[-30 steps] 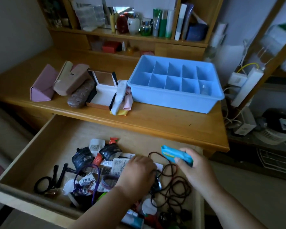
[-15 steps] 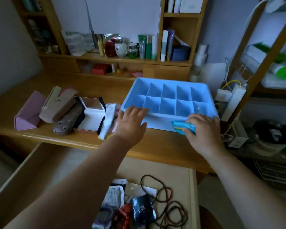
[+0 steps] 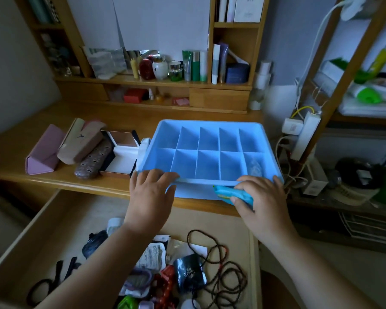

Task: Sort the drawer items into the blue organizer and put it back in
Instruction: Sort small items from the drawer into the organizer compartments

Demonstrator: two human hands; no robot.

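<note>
The blue organizer (image 3: 212, 132), a tray with several empty compartments, sits on the wooden desk, its near side over the desk's front edge. My left hand (image 3: 151, 192) holds its near rim at the left corner, fingers over the edge. My right hand (image 3: 260, 195) is at the near right corner, with a small blue and yellow packet (image 3: 231, 192) pinched between thumb and fingers against the rim. A clear small item lies in the near right compartment (image 3: 254, 163). Below, the open drawer (image 3: 60, 219) holds loose items: dark cord necklaces (image 3: 221, 275), sachets, black scissors (image 3: 47, 282).
Left of the organizer on the desk lie a pink triangular case (image 3: 42, 152), a beige case, a patterned glasses case (image 3: 93, 161) and an open white box (image 3: 120, 157). The back shelf carries bottles and jars. Power strip and cables (image 3: 299, 139) crowd the right side.
Both hands rose from the drawer to the organizer and took hold of its near rim; the right hand kept the blue packet. The organizer has come toward the desk's front edge.
</note>
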